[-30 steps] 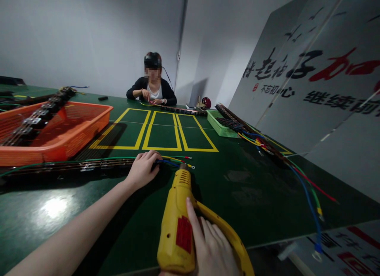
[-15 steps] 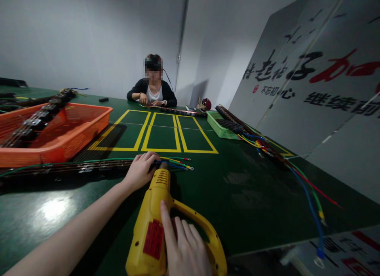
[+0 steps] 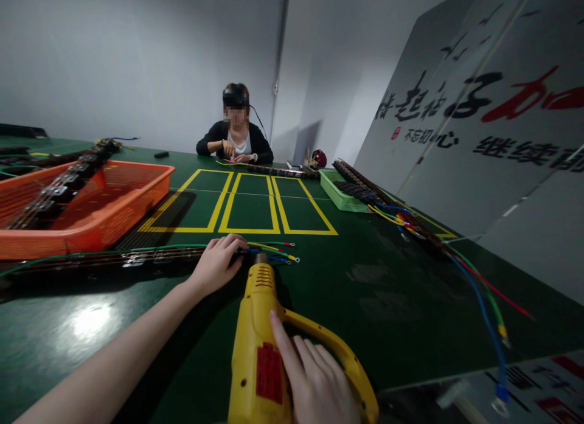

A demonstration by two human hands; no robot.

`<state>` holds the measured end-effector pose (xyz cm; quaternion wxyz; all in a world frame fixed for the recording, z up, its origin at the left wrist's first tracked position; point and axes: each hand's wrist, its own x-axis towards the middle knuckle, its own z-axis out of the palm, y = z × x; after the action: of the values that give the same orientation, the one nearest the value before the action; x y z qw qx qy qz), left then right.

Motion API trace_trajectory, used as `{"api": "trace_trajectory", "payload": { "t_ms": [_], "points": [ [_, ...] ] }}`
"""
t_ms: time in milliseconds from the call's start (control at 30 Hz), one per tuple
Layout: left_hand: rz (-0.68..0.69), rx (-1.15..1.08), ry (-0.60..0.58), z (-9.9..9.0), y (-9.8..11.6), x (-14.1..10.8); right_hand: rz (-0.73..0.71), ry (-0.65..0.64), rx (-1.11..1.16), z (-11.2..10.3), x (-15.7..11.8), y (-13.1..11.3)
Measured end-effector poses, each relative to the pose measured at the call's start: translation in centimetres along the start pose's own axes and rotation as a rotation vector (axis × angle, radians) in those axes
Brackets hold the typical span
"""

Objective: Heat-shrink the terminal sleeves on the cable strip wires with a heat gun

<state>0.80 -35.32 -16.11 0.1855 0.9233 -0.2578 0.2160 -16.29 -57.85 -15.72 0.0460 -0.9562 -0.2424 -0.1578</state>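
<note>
My right hand [image 3: 317, 375] is wrapped round the handle of a yellow heat gun [image 3: 258, 333], its forefinger lying along the body. The gun's metal nozzle [image 3: 261, 258] points away from me, close to several coloured wires [image 3: 269, 249] with ring terminals. My left hand [image 3: 219, 258] is closed over the end of a long dark wiring harness [image 3: 137, 260], where those wires come out. A green wire runs along the harness. What lies under the left palm is hidden.
An orange basket [image 3: 91, 238] holding another harness stands at left. A green basket [image 3: 340, 196] with harnesses and loose wires is at right. Yellow taped rectangles [image 3: 249, 232] mark the table [image 3: 410, 326]. A person [image 3: 235, 138] sits across it, hands on a harness.
The heat gun and my right hand have moved to the right, so the nozzle now sits farther from my left hand, along the wires. My left hand stays on the harness.
</note>
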Motion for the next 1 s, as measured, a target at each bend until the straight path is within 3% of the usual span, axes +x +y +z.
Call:
{"api": "trace_trajectory", "payload": {
  "t_ms": [200,367,567,1000],
  "points": [
    [-0.006,0.005,0.005,0.1,0.0,0.1,0.053,-0.061,0.041,-1.5,-1.8,2.8],
    [-0.015,0.029,0.014,0.3,0.1,0.2,0.129,-0.13,0.099,-2.1,-2.3,3.4],
    [-0.044,0.021,0.027,0.2,0.3,0.2,0.124,-0.117,0.024,-0.7,-2.1,2.4],
    [-0.055,-0.084,0.04,0.0,0.2,0.4,-0.035,0.138,-0.101,2.7,0.1,-1.8]
  ]
}}
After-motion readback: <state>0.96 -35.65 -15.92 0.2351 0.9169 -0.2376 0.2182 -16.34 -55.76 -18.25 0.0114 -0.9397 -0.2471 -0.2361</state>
